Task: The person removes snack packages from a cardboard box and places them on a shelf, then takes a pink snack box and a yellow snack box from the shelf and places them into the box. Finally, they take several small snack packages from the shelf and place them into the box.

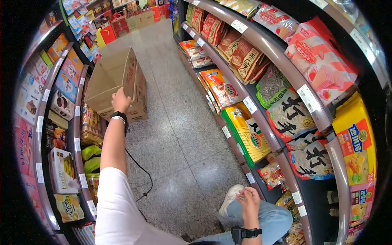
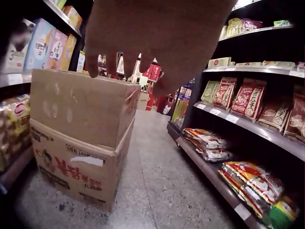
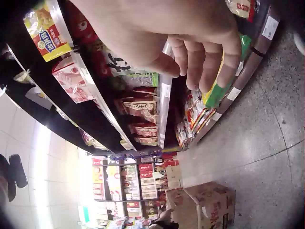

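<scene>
An open-topped cardboard box (image 1: 139,87) stands on the floor ahead, by the left shelves. Over its near rim is my left hand (image 1: 121,101), arm stretched forward and a black band on the wrist. In the left wrist view, the left hand (image 2: 157,38) shows dark and close, its loose fingertips overlapping the top edge of the box (image 2: 71,167), which has red print on its lower part. My right hand (image 1: 248,202) hangs over my bent knee (image 1: 273,220) with fingers loosely bent and nothing in them. Packaged snacks lie near the right hand (image 3: 200,52) in the right wrist view.
Shelves of snack packs (image 1: 245,134) line the right side, with boxed goods (image 1: 63,171) along the left. Grey floor (image 1: 171,134) runs between them. A thin black cord (image 1: 149,175) hangs below my left arm. Red gift boxes (image 1: 119,26) stand at the far end.
</scene>
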Motion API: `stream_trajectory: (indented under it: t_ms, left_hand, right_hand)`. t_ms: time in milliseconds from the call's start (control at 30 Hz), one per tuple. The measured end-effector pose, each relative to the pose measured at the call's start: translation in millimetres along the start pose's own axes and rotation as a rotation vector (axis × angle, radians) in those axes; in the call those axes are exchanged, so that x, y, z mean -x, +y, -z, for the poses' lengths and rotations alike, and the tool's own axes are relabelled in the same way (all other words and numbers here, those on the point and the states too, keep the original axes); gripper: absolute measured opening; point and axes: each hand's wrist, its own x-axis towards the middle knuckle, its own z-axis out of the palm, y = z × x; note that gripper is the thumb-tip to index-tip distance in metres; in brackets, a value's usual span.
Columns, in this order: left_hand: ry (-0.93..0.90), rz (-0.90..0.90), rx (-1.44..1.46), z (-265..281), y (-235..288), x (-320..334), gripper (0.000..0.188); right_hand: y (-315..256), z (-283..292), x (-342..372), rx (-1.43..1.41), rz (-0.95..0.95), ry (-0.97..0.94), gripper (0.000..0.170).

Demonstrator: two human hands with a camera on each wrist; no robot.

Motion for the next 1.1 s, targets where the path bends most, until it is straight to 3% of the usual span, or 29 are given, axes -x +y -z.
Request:
stream_trajectory:
  t_ms: [233,333,467,633,733,867,967,1033,1100]
  left_hand:
    - [-0.076,0.029,-0.106,-23.6,-8.3,-34.1,0.078]
    - [-0.115,0.027,-0.182,-35.4,-10.4,-40.8,0.084]
    - [-0.127,0.028,-0.19,-35.8,-6.2,-44.9,0.085]
    - [-0.237,0.041,-0.227,-20.0,-9.1,-50.3,0.083]
    - [-0.109,-0.12,-0.3,-24.5,-29.8,-53.2,0.059]
    - [0.112,-0.117,-0.371,-31.2,-37.9,-50.4,0.015]
    - [0.236,-0.379,-0.459,-34.3,-25.9,-33.3,0.013]
    - [0.301,-0.56,-0.362,-27.9,-2.7,-9.5,0.008]
    - [0.162,-0.584,-0.177,-32.8,14.4,11.2,0.008]
  right_hand:
    - [3.8,-10.9,-19.8,0.009,-0.022,0.033,0.018]
    - [10.5,-24.0,-35.7,0.146,0.052,-0.002,0.022]
    - [20.1,-37.3,-36.3,0.303,0.141,-0.171,0.025]
    - [30.3,-34.7,-36.3,0.377,0.175,-0.164,0.025]
    - [30.9,-27.1,-38.1,0.356,0.145,-0.136,0.025]
    - [30.1,-24.3,-36.0,0.384,0.138,-0.11,0.025]
    - [31.0,-28.5,-31.2,0.359,0.097,-0.154,0.026]
    - [33.5,-29.8,-30.2,0.341,0.128,-0.166,0.026]
    - [35.5,-27.6,-28.4,0.32,0.14,-0.171,0.026]
